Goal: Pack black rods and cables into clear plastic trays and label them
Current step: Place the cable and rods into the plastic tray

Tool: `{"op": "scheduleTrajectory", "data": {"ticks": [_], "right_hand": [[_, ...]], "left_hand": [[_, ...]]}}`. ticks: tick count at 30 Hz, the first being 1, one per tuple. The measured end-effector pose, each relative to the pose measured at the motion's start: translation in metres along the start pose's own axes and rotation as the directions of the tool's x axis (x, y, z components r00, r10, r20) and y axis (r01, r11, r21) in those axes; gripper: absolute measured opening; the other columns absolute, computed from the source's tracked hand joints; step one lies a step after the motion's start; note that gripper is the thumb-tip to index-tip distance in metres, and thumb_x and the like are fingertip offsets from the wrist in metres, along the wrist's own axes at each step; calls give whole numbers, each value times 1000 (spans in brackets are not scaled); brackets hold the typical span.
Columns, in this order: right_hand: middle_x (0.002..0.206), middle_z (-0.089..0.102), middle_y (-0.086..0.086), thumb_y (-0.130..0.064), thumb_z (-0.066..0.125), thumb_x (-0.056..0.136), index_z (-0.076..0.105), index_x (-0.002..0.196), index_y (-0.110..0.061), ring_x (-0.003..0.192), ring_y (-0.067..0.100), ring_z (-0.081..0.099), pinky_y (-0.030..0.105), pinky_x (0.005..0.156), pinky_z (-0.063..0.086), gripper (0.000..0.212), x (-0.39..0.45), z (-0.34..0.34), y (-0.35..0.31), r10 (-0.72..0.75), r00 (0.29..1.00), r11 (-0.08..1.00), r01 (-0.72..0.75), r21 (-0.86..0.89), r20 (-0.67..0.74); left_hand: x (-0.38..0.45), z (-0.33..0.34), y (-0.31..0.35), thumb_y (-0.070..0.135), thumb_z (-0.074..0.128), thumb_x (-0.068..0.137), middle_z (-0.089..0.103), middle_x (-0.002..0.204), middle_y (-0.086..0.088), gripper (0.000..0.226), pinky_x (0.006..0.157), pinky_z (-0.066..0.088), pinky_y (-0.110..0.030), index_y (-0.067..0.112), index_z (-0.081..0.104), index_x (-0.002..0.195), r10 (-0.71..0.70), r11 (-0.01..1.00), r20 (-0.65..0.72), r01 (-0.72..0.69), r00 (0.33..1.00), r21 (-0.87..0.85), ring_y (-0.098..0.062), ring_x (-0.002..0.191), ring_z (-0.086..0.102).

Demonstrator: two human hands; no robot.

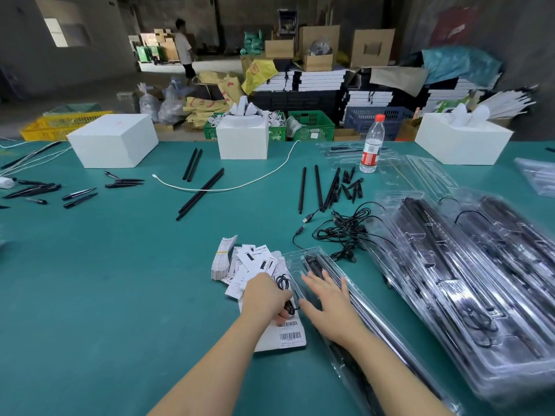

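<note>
Right hand (327, 307) flat on tray (339, 283); tray runs near-right to far-left.

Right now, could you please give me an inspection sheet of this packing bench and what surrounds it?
Surface: green table, in use.
Job's things: clear tray with black rods in front of the person; stack of packed trays to its right; label cards piled to its left; loose rods further back.
Clutter: water bottle, three white boxes, black spikes.
Grippers: left hand grips a small black cable over the cards; right hand lies flat on the clear tray.
Cables: tangled black cables; white cable.
Surroundings: crates, sacks, cartons; a person far off.
</note>
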State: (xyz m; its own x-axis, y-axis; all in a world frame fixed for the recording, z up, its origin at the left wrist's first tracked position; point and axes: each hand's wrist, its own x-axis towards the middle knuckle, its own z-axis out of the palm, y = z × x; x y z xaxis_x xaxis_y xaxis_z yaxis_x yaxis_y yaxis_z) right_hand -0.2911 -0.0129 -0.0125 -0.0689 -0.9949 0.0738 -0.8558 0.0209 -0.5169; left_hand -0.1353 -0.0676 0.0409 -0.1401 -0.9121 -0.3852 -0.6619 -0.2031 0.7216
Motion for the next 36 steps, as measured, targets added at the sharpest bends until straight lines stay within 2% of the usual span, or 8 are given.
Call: {"op": "scheduleTrajectory", "data": {"ticks": [3, 5, 9, 14, 19, 23, 27, 36], "right_hand": [[162, 23, -12, -50, 44, 98, 30, 154, -35, 153, 12, 2, 37, 116, -23, 60, 0, 0, -1, -2, 1000, 1000, 2, 4, -8], [162, 23, -12, -50, 44, 98, 31, 154, -35, 153, 12, 2, 38, 117, -22, 59, -1, -1, -1, -3, 1000, 1000, 3, 16, -13], [162, 23, -14, -49, 45, 98, 31, 153, -36, 153, 10, 2, 36, 117, -22, 58, -1, -3, -2, -3, 1000, 999, 4, 43, -26], [162, 24, -13, -48, 46, 97, 32, 153, -35, 153, 12, 2, 40, 120, -19, 59, -2, -2, -4, -6, 1000, 1000, 6, -10, -25], [162, 23, -12, -46, 45, 98, 32, 153, -35, 153, 12, 2, 40, 119, -20, 57, -2, -2, -6, -5, 1000, 1000, 4, -22, -26], [162, 22, -13, -46, 45, 98, 31, 154, -34, 153, 11, 2, 40, 119, -20, 59, -3, -2, -5, -8, 1000, 1000, 8, -12, -27], [163, 22, -12, -47, 44, 98, 29, 154, -33, 153, 12, 0, 41, 119, -20, 60, -2, -1, -4, -9, 1000, 1000, 9, -22, -21], [162, 24, -12, -43, 44, 100, 31, 154, -32, 153, 12, 3, 41, 119, -20, 57, -3, -2, -6, -17, 999, 1000, 16, -14, -28]], "left_hand": [[1, 1, 3, 24, 68, 91, 68, 52, -9, 32, 47, 49, -20, 14, 48, 68, 26, 1000, -14, -26, 1000, -1, -20, 44, 67], [2, 2, 3, 24, 68, 91, 70, 56, -12, 33, 51, 50, -22, 15, 46, 69, 32, 999, -12, -32, 999, -9, -22, 50, 70], [5, 4, -2, 16, 71, 91, 68, 54, -15, 28, 55, 60, -38, 11, 44, 84, -19, 968, 29, 26, 999, -250, -33, 58, 73], [6, 3, -6, 10, 54, 102, 66, 58, -23, 10, 49, 59, -38, 0, 53, 101, -61, 876, 159, 129, 985, -465, -33, 54, 71], [9, 1, -6, 7, 54, 101, 70, 65, -24, 12, 60, 62, -43, -1, 53, 110, -68, 875, 170, 140, 983, -464, -37, 61, 72], [10, 4, -5, 3, 59, 96, 69, 61, -21, 16, 52, 59, -37, 0, 58, 111, -72, 881, 113, 117, 991, -459, -32, 56, 71], [12, 5, -3, 1, 62, 94, 68, 57, -19, 7, 47, 57, -33, 0, 60, 100, -88, 882, 85, 117, 992, -456, -31, 53, 71], [17, 1, -5, 4, 67, 91, 64, 50, -15, 9, 42, 54, -32, 4, 58, 89, -127, 877, 130, 173, 983, -448, -26, 41, 65]]}}
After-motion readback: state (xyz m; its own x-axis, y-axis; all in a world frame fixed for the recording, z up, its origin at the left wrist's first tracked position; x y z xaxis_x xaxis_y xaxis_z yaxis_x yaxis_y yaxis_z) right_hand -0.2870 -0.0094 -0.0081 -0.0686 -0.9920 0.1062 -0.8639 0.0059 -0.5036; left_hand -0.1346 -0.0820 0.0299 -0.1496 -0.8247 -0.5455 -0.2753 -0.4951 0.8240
